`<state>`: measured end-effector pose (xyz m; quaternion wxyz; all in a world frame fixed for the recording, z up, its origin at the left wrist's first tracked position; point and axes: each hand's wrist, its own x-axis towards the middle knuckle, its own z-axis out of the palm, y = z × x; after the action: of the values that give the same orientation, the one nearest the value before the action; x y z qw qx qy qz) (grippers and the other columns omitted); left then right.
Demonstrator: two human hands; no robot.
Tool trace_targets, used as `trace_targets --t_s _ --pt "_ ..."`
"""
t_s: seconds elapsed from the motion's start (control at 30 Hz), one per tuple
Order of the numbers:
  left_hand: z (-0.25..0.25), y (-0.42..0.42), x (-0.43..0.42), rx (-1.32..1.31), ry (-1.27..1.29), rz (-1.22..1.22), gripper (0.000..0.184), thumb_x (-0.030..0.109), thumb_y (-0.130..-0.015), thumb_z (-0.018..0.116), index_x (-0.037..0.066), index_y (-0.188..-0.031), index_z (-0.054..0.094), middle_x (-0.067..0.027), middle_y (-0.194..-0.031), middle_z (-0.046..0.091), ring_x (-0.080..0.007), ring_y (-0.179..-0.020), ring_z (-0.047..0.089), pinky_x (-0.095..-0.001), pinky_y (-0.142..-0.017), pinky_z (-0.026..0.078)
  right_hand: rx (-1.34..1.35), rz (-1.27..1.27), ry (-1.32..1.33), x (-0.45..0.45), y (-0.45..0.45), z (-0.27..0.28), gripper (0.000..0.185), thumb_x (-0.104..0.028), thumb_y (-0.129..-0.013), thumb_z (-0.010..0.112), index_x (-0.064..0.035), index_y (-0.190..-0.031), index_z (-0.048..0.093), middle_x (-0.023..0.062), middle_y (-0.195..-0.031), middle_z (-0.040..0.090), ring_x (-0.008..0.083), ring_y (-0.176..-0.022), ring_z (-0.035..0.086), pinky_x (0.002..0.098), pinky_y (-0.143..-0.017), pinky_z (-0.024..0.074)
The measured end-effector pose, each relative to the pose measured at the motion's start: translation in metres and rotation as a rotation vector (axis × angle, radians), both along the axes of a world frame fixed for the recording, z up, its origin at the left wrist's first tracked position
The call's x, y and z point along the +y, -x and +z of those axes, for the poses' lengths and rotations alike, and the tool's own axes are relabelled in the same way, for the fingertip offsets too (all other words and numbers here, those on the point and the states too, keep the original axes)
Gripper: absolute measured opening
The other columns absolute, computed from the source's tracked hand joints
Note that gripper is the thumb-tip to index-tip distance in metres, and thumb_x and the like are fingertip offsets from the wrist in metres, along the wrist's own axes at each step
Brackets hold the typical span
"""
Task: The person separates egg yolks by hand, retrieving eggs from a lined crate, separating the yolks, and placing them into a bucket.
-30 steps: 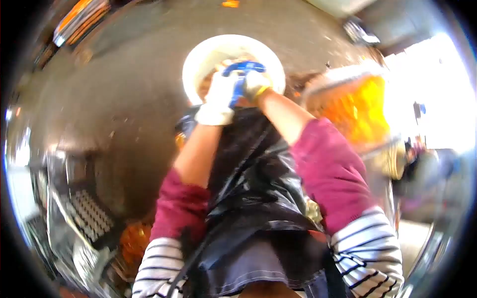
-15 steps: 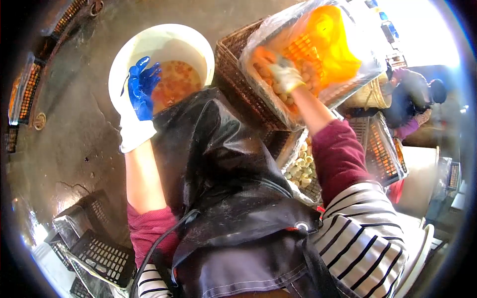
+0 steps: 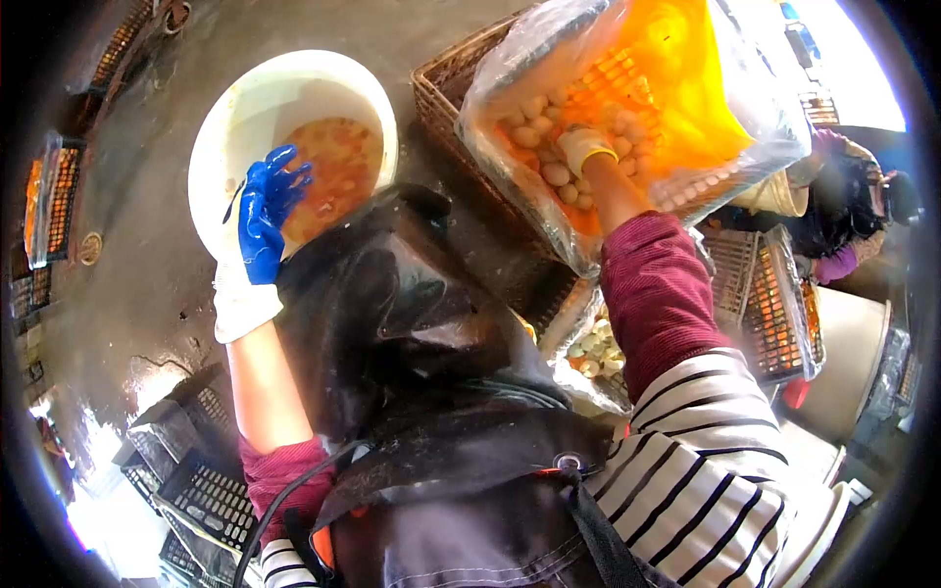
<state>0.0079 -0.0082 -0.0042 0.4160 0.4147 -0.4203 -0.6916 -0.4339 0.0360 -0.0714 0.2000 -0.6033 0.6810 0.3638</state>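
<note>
My left hand (image 3: 261, 220), in a white glove with a blue rubber coating, hovers over the near side of a white bucket (image 3: 221, 127). Its fingers are loosely curved and apart, and nothing shows in them. Inside the bucket lies a yellowish liquid with orange, yolk-like blobs (image 3: 338, 162). On the right, my right hand (image 3: 586, 149) in a whitish glove reaches down among pale eggs (image 3: 556, 174). Its fingertips are hidden there, so what they grip cannot be seen. Those eggs lie in a crate (image 3: 470, 127) lined with clear plastic, beside bright orange sheeting (image 3: 686, 88).
Below the right arm, a lower lined crate holds what look like broken eggshells (image 3: 596, 351). Black crates (image 3: 211, 500) stand at lower left. A person (image 3: 843, 196) works at far right, near a pale basket (image 3: 774, 194) and an orange-filled crate (image 3: 774, 318). A black apron (image 3: 441, 323) covers my lap.
My right hand has shifted slightly and sits among the eggs, less blurred. My left hand stays over the bucket, its fingers a little more curled. The whole view has turned slightly.
</note>
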Motion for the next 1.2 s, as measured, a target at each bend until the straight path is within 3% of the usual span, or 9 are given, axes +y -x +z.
trace_targets --t_s 0.37,0.57,0.67,0.8,0.93,1.0,1.07,1.17,1.2 --pt "-0.001 -0.006 0.005 0.005 0.178 -0.099 0.046 0.032 -0.096 0.040 -0.003 -0.125 0.047 -0.0145 -0.124 0.053 -0.0239 -0.108 0.054 -0.0339 -0.095 0.040 -0.154 -0.013 0.228 0.059 -0.029 0.067 0.037 -0.009 -0.069 0.061 -0.0098 -0.106 0.057 0.0179 -0.114 0.057 0.0312 -0.107 0.054 0.0377 -0.088 0.0456" --pt "-0.011 -0.008 0.004 0.032 0.085 0.037 0.045 0.033 -0.093 0.048 -0.002 -0.122 0.049 -0.0120 -0.118 0.057 -0.0247 -0.108 0.053 -0.0365 -0.091 0.042 -0.784 -0.307 0.657 0.004 -0.065 0.041 0.042 -0.006 -0.078 0.056 -0.0205 -0.118 0.054 0.0141 -0.108 0.061 0.0302 -0.101 0.057 0.0360 -0.082 0.0467" --pt "-0.002 -0.003 0.012 0.024 0.114 0.133 0.030 0.020 -0.093 0.049 -0.002 -0.111 0.059 -0.0131 -0.105 0.063 -0.0217 -0.091 0.062 -0.0304 -0.080 0.049 -1.139 -0.681 0.769 -0.023 -0.159 0.125 0.042 -0.015 -0.084 0.059 -0.0101 -0.125 0.050 0.0125 -0.113 0.060 0.0245 -0.097 0.058 0.0285 -0.080 0.0456" --pt "0.025 -0.001 0.023 -0.029 0.141 0.147 0.030 0.019 -0.093 0.049 -0.002 -0.113 0.057 -0.0138 -0.103 0.062 -0.0219 -0.090 0.062 -0.0313 -0.082 0.048 -0.938 0.104 1.123 -0.084 -0.179 0.070 0.049 -0.018 -0.086 0.056 -0.0078 -0.132 0.042 0.0123 -0.130 0.049 0.0262 -0.111 0.052 0.0325 -0.094 0.0413" --pt "0.005 -0.008 0.019 0.120 0.124 0.075 0.035 0.026 -0.094 0.046 0.000 -0.114 0.057 -0.0117 -0.110 0.061 -0.0220 -0.094 0.061 -0.0305 -0.083 0.047 -0.631 -0.117 0.764 -0.101 -0.203 0.038 0.029 -0.027 -0.089 0.047 -0.0127 -0.114 0.051 0.0098 -0.126 0.050 0.0293 -0.110 0.052 0.0358 -0.090 0.0423" --pt "0.014 -0.009 0.021 0.140 0.093 0.078 0.035 0.026 -0.094 0.046 0.001 -0.114 0.058 -0.0114 -0.109 0.061 -0.0213 -0.093 0.061 -0.0299 -0.082 0.047 -0.949 -0.125 0.709 -0.112 -0.170 0.001 0.030 -0.023 -0.089 0.050 -0.0092 -0.115 0.053 0.0053 -0.117 0.057 0.0207 -0.102 0.055 0.0311 -0.087 0.0432" --pt "0.019 -0.002 0.019 0.242 0.038 0.163 0.030 0.022 -0.091 0.051 -0.002 -0.107 0.059 -0.0134 -0.096 0.063 -0.0218 -0.080 0.061 -0.0293 -0.075 0.051 -1.272 -0.604 0.687 -0.088 -0.181 0.051 0.032 -0.024 -0.089 0.051 -0.0063 -0.115 0.056 0.0039 -0.108 0.061 0.0149 -0.092 0.057 0.0281 -0.083 0.0451" --pt "0.024 -0.007 0.020 0.143 -0.007 0.137 0.028 0.020 -0.092 0.050 -0.001 -0.107 0.059 -0.0136 -0.098 0.063 -0.0215 -0.083 0.063 -0.0288 -0.078 0.050 -1.709 -0.756 0.547 -0.056 -0.172 0.093 0.033 -0.027 -0.090 0.051 -0.0068 -0.116 0.056 0.0072 -0.106 0.062 0.0170 -0.093 0.057 0.0282 -0.084 0.0452" --pt "0.009 -0.007 0.018 -0.020 0.292 0.140 0.026 0.015 -0.092 0.048 0.000 -0.109 0.059 -0.0137 -0.101 0.062 -0.0211 -0.087 0.063 -0.0286 -0.080 0.050 -1.751 -0.788 0.476 -0.044 -0.159 0.090 0.037 -0.028 -0.090 0.049 -0.0051 -0.119 0.054 0.0099 -0.110 0.061 0.0196 -0.098 0.057 0.0315 -0.087 0.0448"
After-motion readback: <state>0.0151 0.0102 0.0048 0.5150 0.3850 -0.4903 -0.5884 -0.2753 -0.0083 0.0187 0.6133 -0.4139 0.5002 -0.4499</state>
